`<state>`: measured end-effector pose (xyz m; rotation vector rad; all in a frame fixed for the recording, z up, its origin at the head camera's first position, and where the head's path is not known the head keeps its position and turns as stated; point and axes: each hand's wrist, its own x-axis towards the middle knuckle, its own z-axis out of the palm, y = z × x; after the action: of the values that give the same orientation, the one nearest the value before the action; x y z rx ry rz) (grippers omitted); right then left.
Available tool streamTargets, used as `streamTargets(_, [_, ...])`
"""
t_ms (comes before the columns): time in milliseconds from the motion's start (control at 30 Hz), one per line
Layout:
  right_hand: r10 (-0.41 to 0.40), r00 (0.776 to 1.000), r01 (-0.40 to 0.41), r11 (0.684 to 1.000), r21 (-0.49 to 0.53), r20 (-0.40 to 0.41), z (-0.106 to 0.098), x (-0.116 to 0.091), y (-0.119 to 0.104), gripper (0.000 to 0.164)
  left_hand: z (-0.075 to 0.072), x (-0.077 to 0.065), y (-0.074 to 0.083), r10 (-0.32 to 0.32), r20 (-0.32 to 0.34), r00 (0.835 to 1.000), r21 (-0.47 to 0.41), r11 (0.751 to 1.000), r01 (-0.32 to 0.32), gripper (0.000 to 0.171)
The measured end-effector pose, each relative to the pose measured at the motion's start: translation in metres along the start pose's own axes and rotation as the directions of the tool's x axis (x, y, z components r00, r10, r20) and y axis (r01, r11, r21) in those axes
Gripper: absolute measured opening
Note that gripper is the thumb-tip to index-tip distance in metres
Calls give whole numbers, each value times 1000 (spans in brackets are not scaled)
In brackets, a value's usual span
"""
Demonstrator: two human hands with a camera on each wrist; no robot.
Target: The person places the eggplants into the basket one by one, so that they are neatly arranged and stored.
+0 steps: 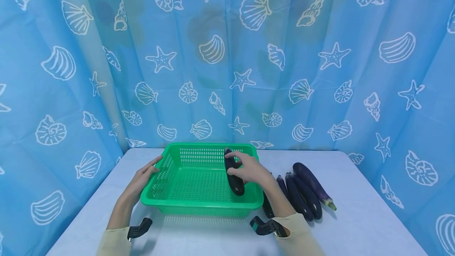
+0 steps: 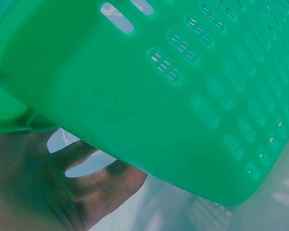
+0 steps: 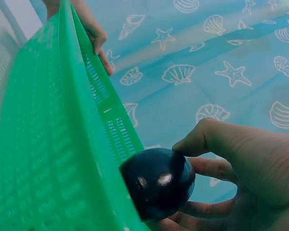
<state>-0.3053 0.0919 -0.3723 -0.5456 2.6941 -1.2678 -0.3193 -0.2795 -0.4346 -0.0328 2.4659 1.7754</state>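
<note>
A green plastic basket [image 1: 199,209] with slotted walls stands on the white table. At its left side, my left hand [image 1: 141,177] touches the rim with extended fingers; in the left wrist view that hand [image 2: 62,187] is partly hidden by the basket wall. My right hand [image 1: 250,168] pinches a dark purple eggplant [image 1: 235,185] between thumb and fingers, over the right part of the basket. In the right wrist view, the rounded end of this eggplant [image 3: 156,180] faces the camera beside the basket rim. Whether it touches the basket floor, I cannot tell.
Several more eggplants [image 1: 313,181] lie in a group on the table [image 1: 362,216], right of the basket. One of them is partly covered by my right forearm. Behind the table hangs a blue curtain [image 1: 227,58] with white shell and starfish prints.
</note>
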Motion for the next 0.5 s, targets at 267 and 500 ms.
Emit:
streamTargets(267, [-9, 1000, 9, 1000, 0, 20, 12, 1, -4, 49, -1, -1, -1, -1, 0, 1000, 2, 1000, 1, 59])
streamTargets(500, [-10, 999, 9, 1000, 11, 51, 24, 6, -9, 47, -2, 1, -2, -3, 2, 1000, 3, 1000, 3, 58])
